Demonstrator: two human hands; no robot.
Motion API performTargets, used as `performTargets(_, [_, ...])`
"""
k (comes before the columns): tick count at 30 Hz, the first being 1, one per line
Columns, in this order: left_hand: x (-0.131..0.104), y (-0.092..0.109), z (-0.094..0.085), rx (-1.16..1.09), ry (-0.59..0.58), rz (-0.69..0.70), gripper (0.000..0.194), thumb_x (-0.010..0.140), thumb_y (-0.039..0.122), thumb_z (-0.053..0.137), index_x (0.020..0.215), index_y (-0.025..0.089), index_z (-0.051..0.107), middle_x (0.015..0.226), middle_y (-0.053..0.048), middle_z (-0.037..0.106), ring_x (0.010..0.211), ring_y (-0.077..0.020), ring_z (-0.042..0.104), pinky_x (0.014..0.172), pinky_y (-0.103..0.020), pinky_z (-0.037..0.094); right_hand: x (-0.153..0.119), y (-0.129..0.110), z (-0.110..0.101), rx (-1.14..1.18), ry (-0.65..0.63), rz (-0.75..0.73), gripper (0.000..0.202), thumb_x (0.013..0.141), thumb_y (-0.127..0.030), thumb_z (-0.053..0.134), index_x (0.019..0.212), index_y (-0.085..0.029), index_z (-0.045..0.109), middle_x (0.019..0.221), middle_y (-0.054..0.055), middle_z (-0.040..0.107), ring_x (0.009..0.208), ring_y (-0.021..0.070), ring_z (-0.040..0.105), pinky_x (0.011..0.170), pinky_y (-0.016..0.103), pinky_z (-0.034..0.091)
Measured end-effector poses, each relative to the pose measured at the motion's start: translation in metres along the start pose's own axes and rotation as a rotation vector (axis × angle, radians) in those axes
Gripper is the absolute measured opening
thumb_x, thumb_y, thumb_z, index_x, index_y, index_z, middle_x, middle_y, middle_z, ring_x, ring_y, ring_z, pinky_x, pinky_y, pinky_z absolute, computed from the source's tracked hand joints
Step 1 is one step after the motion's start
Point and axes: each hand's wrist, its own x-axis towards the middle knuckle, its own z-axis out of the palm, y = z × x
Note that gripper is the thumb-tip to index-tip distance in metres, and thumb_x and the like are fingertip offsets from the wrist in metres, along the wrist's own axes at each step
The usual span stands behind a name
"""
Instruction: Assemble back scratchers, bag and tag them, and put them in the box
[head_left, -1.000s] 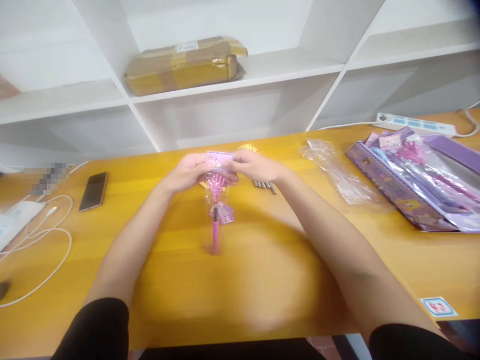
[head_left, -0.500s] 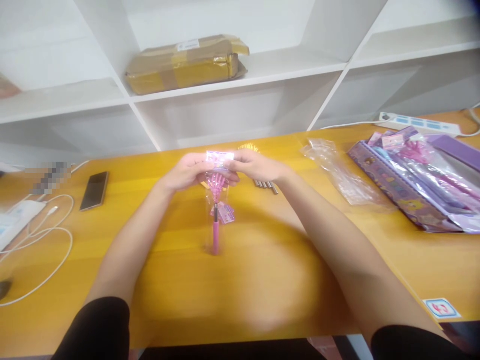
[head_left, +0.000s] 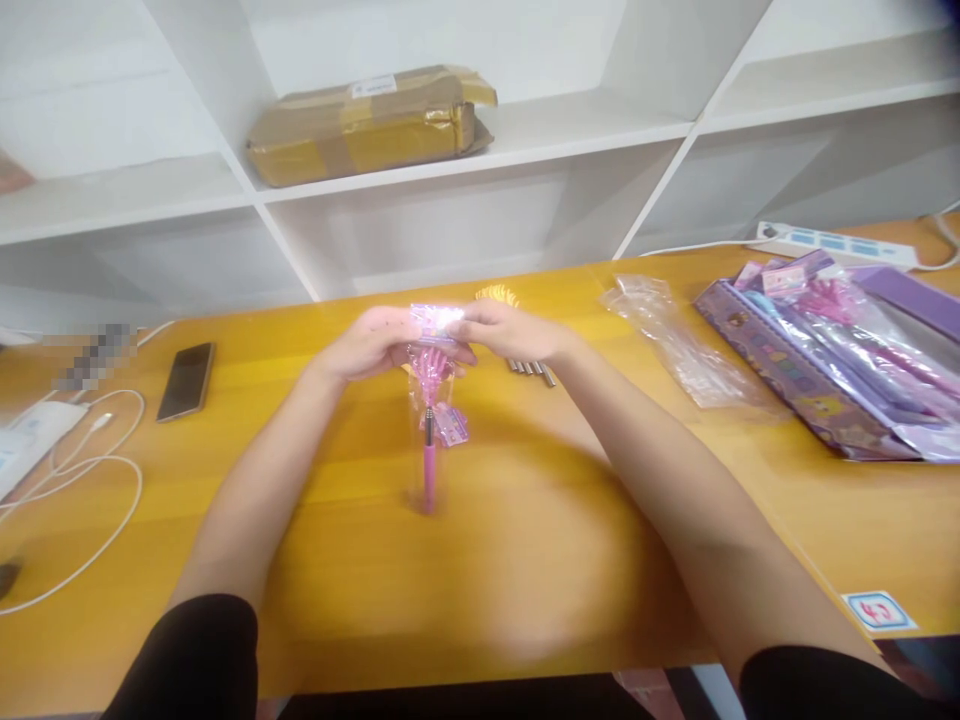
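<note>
A clear bag with a card top [head_left: 435, 321] is pinched between my left hand [head_left: 373, 343] and my right hand [head_left: 501, 332]. Inside it hangs a pink hand-shaped stick [head_left: 429, 475] with a metal shaft and a pink handle, its handle towards me. Behind the bag, small purple cards [head_left: 452, 425] lie on the table. Yellow hand-shaped pieces [head_left: 496, 295] show just beyond my right hand, and several metal rods [head_left: 534, 370] stick out beneath it.
Empty clear bags [head_left: 675, 345] lie right of my hands, beside a purple box [head_left: 810, 380] of bagged items. A phone [head_left: 186, 381] and white cables [head_left: 139, 480] are at left. Behind stands a white shelf [head_left: 555, 125] with a taped parcel [head_left: 367, 125].
The view has shifted very slightly. Both hands keep their hold on the bag top, and the bag looks a little more spread around the pink stick.
</note>
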Motion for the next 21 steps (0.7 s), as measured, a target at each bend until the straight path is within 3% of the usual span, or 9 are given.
performTargets(6, [0.0, 0.0, -0.003, 0.07, 0.017, 0.02, 0.038, 0.091, 0.045, 0.08, 0.113, 0.014, 0.085, 0.104, -0.019, 0.086, 0.095, -0.036, 0.085, 0.088, -0.05, 0.069, 0.001, 0.005, -0.001, -0.016, -0.023, -0.035, 0.04, 0.112, -0.024, 0.044, 0.073, -0.018, 0.053, 0.073, 0.0, 0.064, 0.069, 0.0093, 0.052, 0.068, 0.024, 0.038])
performTargets(10, [0.0, 0.002, -0.004, 0.138, 0.056, -0.032, 0.039, 0.092, 0.045, 0.08, 0.116, 0.014, 0.084, 0.106, -0.018, 0.085, 0.097, -0.0327, 0.084, 0.083, -0.044, 0.069, -0.001, 0.006, -0.005, -0.117, 0.013, 0.068, 0.035, 0.108, -0.023, 0.049, 0.074, -0.017, 0.057, 0.071, -0.002, 0.058, 0.065, 0.0084, 0.046, 0.065, 0.024, 0.035])
performTargets(13, [0.0, 0.001, -0.007, 0.17, 0.077, -0.046, 0.038, 0.095, 0.043, 0.077, 0.121, 0.015, 0.083, 0.111, -0.017, 0.084, 0.102, -0.0299, 0.083, 0.086, -0.04, 0.068, -0.003, 0.003, -0.007, -0.211, 0.066, 0.185, 0.036, 0.108, -0.034, 0.058, 0.078, -0.016, 0.062, 0.072, -0.002, 0.058, 0.064, 0.0089, 0.046, 0.063, 0.025, 0.034])
performTargets(15, [0.001, 0.001, -0.01, 0.182, 0.083, -0.029, 0.037, 0.098, 0.043, 0.074, 0.122, 0.017, 0.083, 0.113, -0.016, 0.084, 0.102, -0.0274, 0.082, 0.087, -0.038, 0.068, -0.004, 0.001, -0.003, -0.187, 0.024, 0.257, 0.04, 0.108, -0.046, 0.062, 0.081, -0.016, 0.066, 0.073, 0.0, 0.061, 0.067, 0.0108, 0.053, 0.064, 0.026, 0.037])
performTargets(18, [0.001, 0.002, -0.015, 0.196, 0.094, -0.009, 0.035, 0.101, 0.043, 0.072, 0.121, 0.017, 0.083, 0.113, -0.016, 0.085, 0.098, -0.0252, 0.082, 0.088, -0.037, 0.067, -0.004, 0.0, 0.022, 0.027, -0.095, 0.369, 0.04, 0.101, -0.055, 0.072, 0.093, -0.016, 0.069, 0.079, 0.002, 0.068, 0.071, 0.0135, 0.062, 0.067, 0.027, 0.046])
performTargets(21, [0.001, 0.006, -0.014, 0.209, 0.113, -0.023, 0.041, 0.103, 0.048, 0.07, 0.129, 0.017, 0.081, 0.119, -0.016, 0.084, 0.098, -0.0249, 0.082, 0.087, -0.035, 0.066, -0.008, 0.007, 0.069, 0.32, 0.059, 0.441, 0.045, 0.088, -0.051, 0.087, 0.109, -0.016, 0.068, 0.094, 0.004, 0.074, 0.075, 0.014, 0.066, 0.067, 0.027, 0.051])
